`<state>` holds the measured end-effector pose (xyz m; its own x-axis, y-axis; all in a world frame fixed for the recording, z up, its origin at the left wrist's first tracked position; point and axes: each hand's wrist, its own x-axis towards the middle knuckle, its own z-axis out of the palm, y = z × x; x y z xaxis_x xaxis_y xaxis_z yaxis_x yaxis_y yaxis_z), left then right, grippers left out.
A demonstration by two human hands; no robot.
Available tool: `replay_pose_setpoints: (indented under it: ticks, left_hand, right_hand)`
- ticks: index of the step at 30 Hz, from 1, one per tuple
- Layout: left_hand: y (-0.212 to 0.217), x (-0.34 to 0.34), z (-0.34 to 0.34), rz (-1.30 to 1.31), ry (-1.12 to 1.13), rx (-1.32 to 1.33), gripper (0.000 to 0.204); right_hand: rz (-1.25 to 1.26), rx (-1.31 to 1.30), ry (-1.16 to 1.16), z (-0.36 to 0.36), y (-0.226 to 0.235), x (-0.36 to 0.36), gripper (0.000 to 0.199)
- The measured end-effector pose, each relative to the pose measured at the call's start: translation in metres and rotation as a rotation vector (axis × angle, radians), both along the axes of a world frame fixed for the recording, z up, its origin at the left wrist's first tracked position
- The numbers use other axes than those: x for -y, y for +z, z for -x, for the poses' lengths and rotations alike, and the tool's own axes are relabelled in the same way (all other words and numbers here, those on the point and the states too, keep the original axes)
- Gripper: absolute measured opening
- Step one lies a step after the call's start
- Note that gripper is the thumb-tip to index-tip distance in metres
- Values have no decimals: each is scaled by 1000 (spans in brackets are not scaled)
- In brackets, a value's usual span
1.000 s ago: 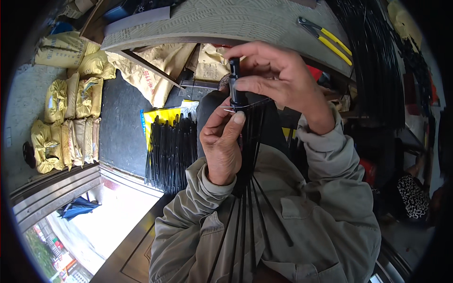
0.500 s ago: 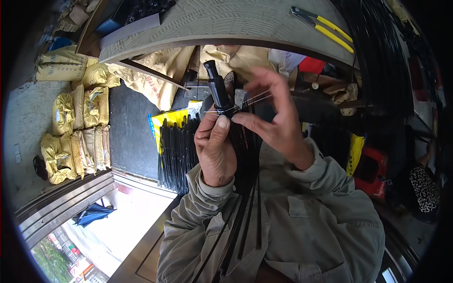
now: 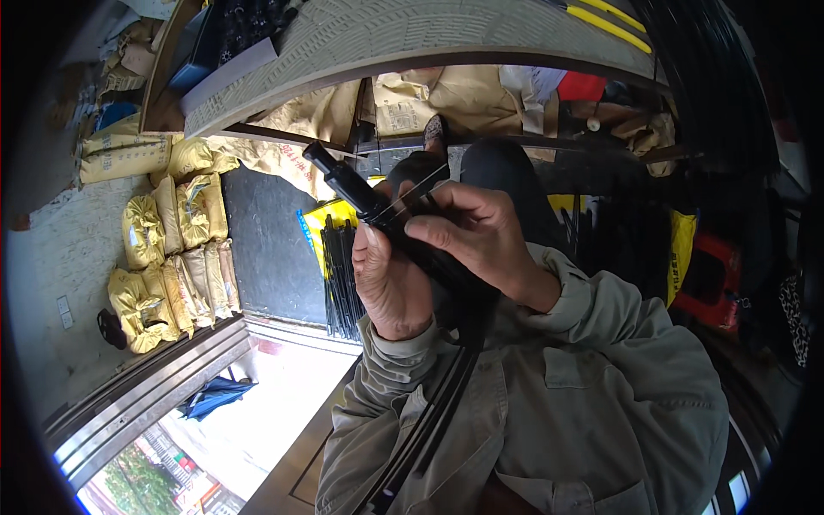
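A black tube with a stepped end, part of what looks like an umbrella frame (image 3: 348, 184), points up and left in front of me. Long thin black ribs (image 3: 446, 378) trail from it down across my lap. My left hand (image 3: 388, 287) is closed around the frame just below the tube, its thumb against the collar. A fine pale wire (image 3: 421, 187) runs from that collar up to the right. Close beside the collar, my right hand (image 3: 485, 236) is closed in a pinch at the wire; its fingertips are partly hidden.
Yellow-handled cutters (image 3: 609, 24) lie on the grey worktop (image 3: 412, 39) ahead. A bundle of black rods (image 3: 342, 275) stands by a yellow bag at the left. Wrapped packages (image 3: 146, 232) are stacked by the wall. A red plastic item (image 3: 708, 283) is at the right.
The tube has tilted to the left. My right hand, blurred and spread over the wire before, has come down and closed near the collar. The whole view has shifted a little.
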<state>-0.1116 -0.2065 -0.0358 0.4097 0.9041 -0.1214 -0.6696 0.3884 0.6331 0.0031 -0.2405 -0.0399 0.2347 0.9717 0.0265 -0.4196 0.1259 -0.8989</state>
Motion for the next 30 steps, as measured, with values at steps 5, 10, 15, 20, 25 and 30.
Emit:
replay_pose_setpoints:
  ticks: [5,10,15,20,25,30]
  left_hand:
    - [2,-3,-7,-119,-33,-15,48]
    - [4,0,-10,-103,15,-52,49]
    - [-1,0,-5,-130,46,-60,48]
    - [-3,3,-5,-169,76,-75,48]
    - [1,6,-12,-178,64,-65,47]
    - [3,0,-13,-237,56,-94,47]
  right_hand:
    - [-115,148,-92,7,4,0,12]
    - [-189,298,-179,8,3,0,12]
    - [-7,-14,98,0,4,-1,12]
    - [-98,5,-34,9,2,1,14]
    - [-3,-199,188,-4,0,-5,14]
    - [49,-313,298,-13,-1,-9,12]
